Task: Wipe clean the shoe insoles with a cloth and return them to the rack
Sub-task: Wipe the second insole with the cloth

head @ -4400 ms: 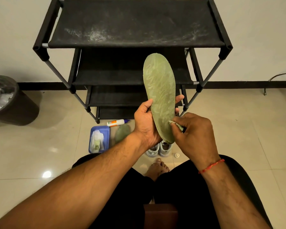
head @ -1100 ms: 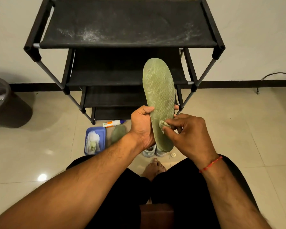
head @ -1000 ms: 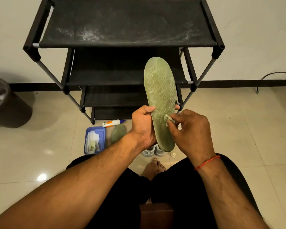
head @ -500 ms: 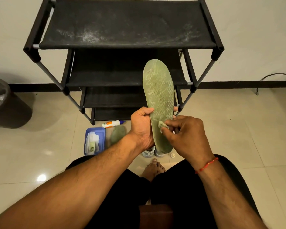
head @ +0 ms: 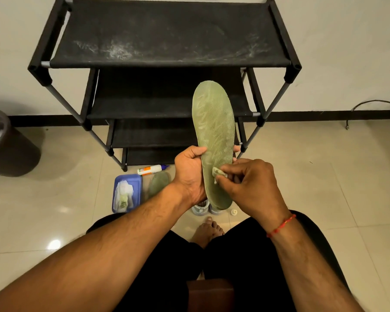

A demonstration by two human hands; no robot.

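Compared with a second ago, the cloth (head: pixel 217 173) is shifted back across the heel half of the insole (head: pixel 214 140), so wiping is judged unfinished. The insole is held upright in front of the rack (head: pixel 167 34), gripped mid-length by the left hand (head: pixel 189 174). The cloth is pinched and pressed on by the right hand (head: pixel 250 183).

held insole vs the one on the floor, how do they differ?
The held insole stands upright, gripped by the left hand; the floor insole lies flat on the tiles. The right hand presses a cloth on the held one; the floor one is untouched. Both are green.
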